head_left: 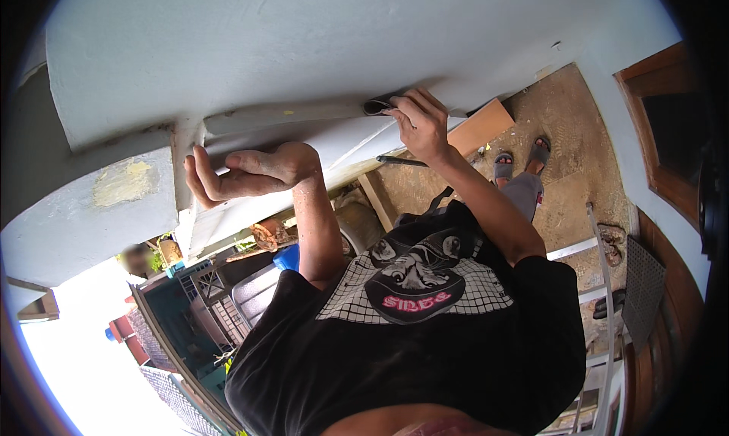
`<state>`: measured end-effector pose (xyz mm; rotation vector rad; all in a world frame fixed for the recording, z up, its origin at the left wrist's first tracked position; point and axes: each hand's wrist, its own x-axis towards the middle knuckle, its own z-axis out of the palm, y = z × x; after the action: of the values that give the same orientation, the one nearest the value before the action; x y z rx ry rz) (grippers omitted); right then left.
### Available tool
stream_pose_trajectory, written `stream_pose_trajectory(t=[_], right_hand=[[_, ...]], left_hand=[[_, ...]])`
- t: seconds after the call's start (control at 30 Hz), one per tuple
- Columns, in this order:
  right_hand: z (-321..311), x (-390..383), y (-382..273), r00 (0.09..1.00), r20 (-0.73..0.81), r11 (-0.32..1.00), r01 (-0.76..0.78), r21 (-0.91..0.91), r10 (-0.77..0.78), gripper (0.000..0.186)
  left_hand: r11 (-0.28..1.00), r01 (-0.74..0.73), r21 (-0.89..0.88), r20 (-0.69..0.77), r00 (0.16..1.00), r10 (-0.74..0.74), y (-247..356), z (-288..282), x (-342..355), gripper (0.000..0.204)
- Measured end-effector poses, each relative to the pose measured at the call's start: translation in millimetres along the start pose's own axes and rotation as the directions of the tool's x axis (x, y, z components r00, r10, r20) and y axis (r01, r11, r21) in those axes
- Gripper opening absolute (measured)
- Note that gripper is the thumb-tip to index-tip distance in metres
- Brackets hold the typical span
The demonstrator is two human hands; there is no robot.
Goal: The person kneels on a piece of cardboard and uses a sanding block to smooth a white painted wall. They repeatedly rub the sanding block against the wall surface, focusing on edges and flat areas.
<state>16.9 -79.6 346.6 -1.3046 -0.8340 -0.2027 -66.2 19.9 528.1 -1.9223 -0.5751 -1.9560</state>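
Note:
My right hand (422, 123) is raised to the lower edge of a pale grey-blue painted wall section (304, 56). Pinched between its thumb and fingers is a folded dark sheet that looks like sandpaper (377, 106), its folded end pointing left along the edge. My left hand (258, 172), dusty with pale powder, is held up beneath the same ledge (281, 117). Its fingers are apart and loosely bent, with nothing in them; whether it touches the ledge I cannot tell. A bare, peeled patch (125, 181) shows on the wall face to its left.
Sandalled feet (524, 161) stand on the brown floor (569, 132) below, near a wooden board (482, 126). A pale metal ladder (607, 307) rises at the right, beside a perforated grey panel (644, 292). A brown-framed window (664, 124) is at the far right. Plants and a blue container (287, 257) lie lower left.

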Motion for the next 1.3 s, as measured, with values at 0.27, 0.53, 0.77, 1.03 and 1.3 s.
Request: stream_pose_trajectory(t=[0.27, 0.53, 0.77, 1.03, 1.3], right_hand=[[12, 50, -59, 0.984, -0.039, 0.984, 0.175, -0.017, -0.176, 0.021], [33, 144, -133, 0.906, -0.151, 0.905, 0.413, 0.106, -0.396, 0.023], [15, 80, -88, 0.974, -0.049, 0.969, 0.226, 0.095, -0.223, 0.018], [10, 87, -90, 0.967, -0.044, 0.964, 0.252, 0.079, -0.250, 0.016], [13, 133, -131, 0.915, -0.060, 0.911, 0.404, 0.087, -0.400, 0.012]], left_hand=[[0.998, 0.020, -0.053, 0.019, 1.000, -0.019, 1, -7, 0, 0.038], [0.994, 0.112, -0.013, 0.074, 0.991, -0.111, 12, -12, -6, 0.037], [0.995, 0.010, -0.097, 0.024, 1.000, -0.008, 3, -8, -8, 0.037], [0.999, -0.020, -0.036, 0.014, 1.000, 0.020, 4, -6, -9, 0.040], [0.999, -0.021, 0.039, 0.056, 0.998, 0.019, 5, -13, -13, 0.040]])
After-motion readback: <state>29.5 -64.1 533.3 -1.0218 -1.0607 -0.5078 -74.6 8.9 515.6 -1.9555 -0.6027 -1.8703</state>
